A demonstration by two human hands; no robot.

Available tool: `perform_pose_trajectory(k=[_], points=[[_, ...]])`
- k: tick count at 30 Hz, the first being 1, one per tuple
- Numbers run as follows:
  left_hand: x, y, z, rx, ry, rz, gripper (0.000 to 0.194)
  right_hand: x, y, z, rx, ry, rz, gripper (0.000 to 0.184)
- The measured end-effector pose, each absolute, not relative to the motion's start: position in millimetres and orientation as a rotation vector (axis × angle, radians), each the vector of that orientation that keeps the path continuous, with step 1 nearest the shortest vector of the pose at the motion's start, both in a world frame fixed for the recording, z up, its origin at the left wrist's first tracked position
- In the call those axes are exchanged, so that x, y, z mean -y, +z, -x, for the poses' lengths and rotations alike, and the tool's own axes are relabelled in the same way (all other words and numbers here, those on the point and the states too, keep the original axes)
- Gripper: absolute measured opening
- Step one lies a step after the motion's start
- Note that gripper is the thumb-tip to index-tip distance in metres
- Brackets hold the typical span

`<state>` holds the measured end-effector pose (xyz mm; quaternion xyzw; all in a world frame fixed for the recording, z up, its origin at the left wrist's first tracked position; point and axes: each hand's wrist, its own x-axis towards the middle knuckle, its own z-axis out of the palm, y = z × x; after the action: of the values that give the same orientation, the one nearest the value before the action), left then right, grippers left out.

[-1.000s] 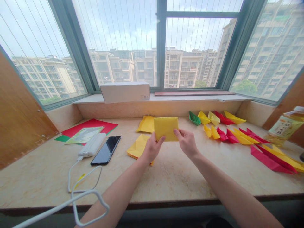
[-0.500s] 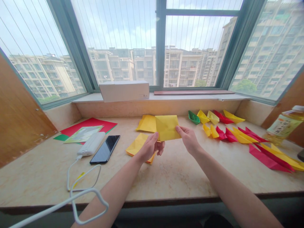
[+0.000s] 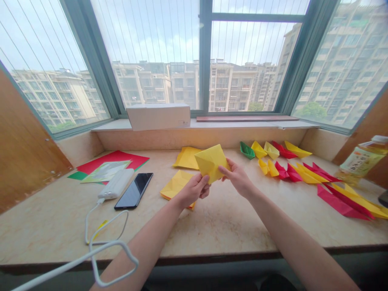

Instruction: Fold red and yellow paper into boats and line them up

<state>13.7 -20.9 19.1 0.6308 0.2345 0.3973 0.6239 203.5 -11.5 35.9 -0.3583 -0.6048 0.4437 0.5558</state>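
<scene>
Between the fingers of the left hand [image 3: 193, 190] and the right hand [image 3: 239, 178], a folded yellow paper [image 3: 209, 158] is held above the counter [image 3: 230, 230], tilted with one corner upward. Its lower edge is pinched by the left fingers, and its right side is clamped by the right fingers, each thumb being laid in front. Just beyond the fingers, to the left, a yellow paper stack [image 3: 184, 157] is laid; nearer, a second stack [image 3: 174, 184] is partly hidden by the left hand. Farther left of the fingers, a phone [image 3: 134, 190] is placed beside a white power bank [image 3: 117, 184], into which a cable [image 3: 60, 268] is plugged. To the right of the fingers, paper boats [image 3: 309, 173] in green, yellow and red are set out in rows. Well to their right, yellowish liquid is contained in a white-capped clear bottle [image 3: 360, 159]. Beyond the fingers, a white box [image 3: 159, 118] is set on the window ledge [image 3: 236, 124]; its contents cannot be seen.
</scene>
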Motion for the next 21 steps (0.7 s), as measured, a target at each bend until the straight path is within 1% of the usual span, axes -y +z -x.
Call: perform_pose_trajectory(k=[8,13,15,19,21], points=[[21.1,11.1,-19.8,-0.639,0.955,-1.624,0.042,13.6,35.0,-197.2,1.347,0.914,0.881,0.051],[21.3,8.0,-17.9,-0.713,0.921,-1.801,0.048,11.8,30.7,-194.2,1.327,0.828,0.933,0.051],[21.0,7.9,-17.6,-0.697,0.915,-1.79,0.047,10.9,29.5,-195.2,1.339,0.829,0.941,0.054],[20.8,9.8,-16.9,-0.695,0.905,-1.732,0.041,9.2,28.3,-198.7,1.375,0.864,0.895,0.066],[20.9,11.2,-16.3,-0.716,0.922,-1.721,0.04,8.9,28.1,-199.8,1.394,0.862,0.867,0.069]])
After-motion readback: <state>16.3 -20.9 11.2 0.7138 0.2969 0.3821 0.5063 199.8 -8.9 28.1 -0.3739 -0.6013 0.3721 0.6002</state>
